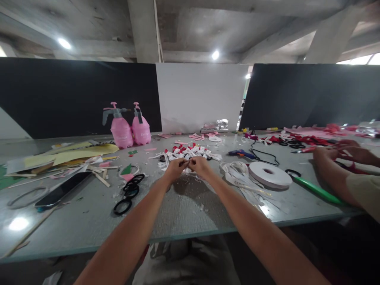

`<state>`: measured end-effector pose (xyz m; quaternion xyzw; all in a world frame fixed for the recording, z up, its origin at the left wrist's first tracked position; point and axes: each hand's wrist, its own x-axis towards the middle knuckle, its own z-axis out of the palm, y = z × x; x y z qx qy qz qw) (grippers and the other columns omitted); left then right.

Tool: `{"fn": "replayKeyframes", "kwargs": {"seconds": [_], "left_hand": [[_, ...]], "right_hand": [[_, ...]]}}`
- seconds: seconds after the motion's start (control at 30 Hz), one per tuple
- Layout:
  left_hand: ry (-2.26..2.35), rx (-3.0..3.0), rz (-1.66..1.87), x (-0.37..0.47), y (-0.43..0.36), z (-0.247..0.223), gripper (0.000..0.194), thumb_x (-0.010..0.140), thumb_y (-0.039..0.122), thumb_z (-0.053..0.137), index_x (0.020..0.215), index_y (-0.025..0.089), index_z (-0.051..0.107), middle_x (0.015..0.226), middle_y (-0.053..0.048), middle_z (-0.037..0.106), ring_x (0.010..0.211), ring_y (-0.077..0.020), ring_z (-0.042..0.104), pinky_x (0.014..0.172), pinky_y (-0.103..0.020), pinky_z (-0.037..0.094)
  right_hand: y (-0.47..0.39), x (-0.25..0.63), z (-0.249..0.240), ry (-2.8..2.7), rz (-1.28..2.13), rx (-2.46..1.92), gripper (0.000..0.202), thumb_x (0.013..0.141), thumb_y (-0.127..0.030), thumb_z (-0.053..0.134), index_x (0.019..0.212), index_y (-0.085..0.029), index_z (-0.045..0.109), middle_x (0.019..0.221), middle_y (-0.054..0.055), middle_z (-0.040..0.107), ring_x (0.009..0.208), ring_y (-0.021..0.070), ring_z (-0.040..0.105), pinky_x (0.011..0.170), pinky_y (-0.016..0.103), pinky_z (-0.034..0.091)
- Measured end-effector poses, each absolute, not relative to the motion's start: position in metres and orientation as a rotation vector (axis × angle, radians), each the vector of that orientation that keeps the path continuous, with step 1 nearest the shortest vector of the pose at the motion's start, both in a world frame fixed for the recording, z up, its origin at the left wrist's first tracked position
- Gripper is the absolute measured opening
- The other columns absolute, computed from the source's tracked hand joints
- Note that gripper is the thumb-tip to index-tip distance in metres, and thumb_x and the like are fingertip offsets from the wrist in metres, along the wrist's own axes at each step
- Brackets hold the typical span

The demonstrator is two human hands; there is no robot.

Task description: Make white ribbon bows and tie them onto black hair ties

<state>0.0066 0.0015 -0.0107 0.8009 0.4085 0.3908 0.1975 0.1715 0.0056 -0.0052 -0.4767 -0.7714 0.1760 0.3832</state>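
My left hand (177, 168) and my right hand (199, 166) meet fingertip to fingertip over the middle of the table. Both are pinched closed on something too small to make out. Just behind them lies a pile of white and red ribbon bows (190, 151). To the right of my right hand are loops of white printed ribbon (237, 170) and a white ribbon roll (270, 175) lying flat. A blue glue gun (242, 154) rests behind the ribbon. Black rings (130, 190) lie to the left of my left hand.
Two pink spray bottles (122, 132) stand at the back left. A phone (63, 190) and yellow paper (86, 153) lie left. At right, another person's hands (332, 158) are near a green tube (319, 190). The table's front edge (192, 235) is close.
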Motion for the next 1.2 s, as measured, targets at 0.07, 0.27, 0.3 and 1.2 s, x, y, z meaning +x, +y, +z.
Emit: {"fn": "replayKeyframes", "kwargs": {"seconds": [0.07,0.27,0.3,1.2], "left_hand": [[1.128,2.215,1.11,0.007,0.0,-0.009,0.033,0.086,0.04,0.048,0.086,0.013,0.068,0.073,-0.001,0.063,0.068,-0.0122,0.052,0.064,-0.023,0.037],[1.086,2.103,1.193,0.011,-0.004,-0.002,0.037,0.084,0.044,0.052,0.091,0.012,0.069,0.077,-0.002,0.065,0.071,-0.0131,0.054,0.067,-0.023,0.04],[1.1,2.098,1.207,0.011,-0.005,-0.001,0.038,0.084,0.045,0.052,0.09,0.012,0.069,0.078,-0.002,0.065,0.071,-0.0132,0.054,0.067,-0.023,0.04],[1.371,2.355,1.039,0.009,-0.006,0.0,0.034,0.087,0.043,0.05,0.095,0.018,0.071,0.081,-0.003,0.069,0.067,-0.0137,0.054,0.06,-0.023,0.034]], "right_hand": [[0.008,0.171,-0.009,-1.873,0.629,-1.189,0.015,0.073,-0.018,0.053,0.064,-0.014,0.065,0.052,0.001,0.062,0.052,0.0123,0.058,0.051,0.02,0.041],[0.012,0.169,-0.01,-1.523,1.099,-1.055,0.015,0.076,-0.024,0.054,0.066,-0.015,0.06,0.054,0.0,0.061,0.048,0.0122,0.059,0.053,0.023,0.051],[0.012,0.17,-0.009,-1.52,1.108,-1.032,0.016,0.077,-0.025,0.054,0.068,-0.015,0.061,0.055,0.0,0.062,0.049,0.0124,0.06,0.054,0.024,0.051],[0.006,0.181,0.003,-1.969,0.252,-1.241,0.011,0.069,-0.019,0.057,0.067,-0.013,0.067,0.059,0.002,0.063,0.055,0.0108,0.055,0.054,0.02,0.035]]}}
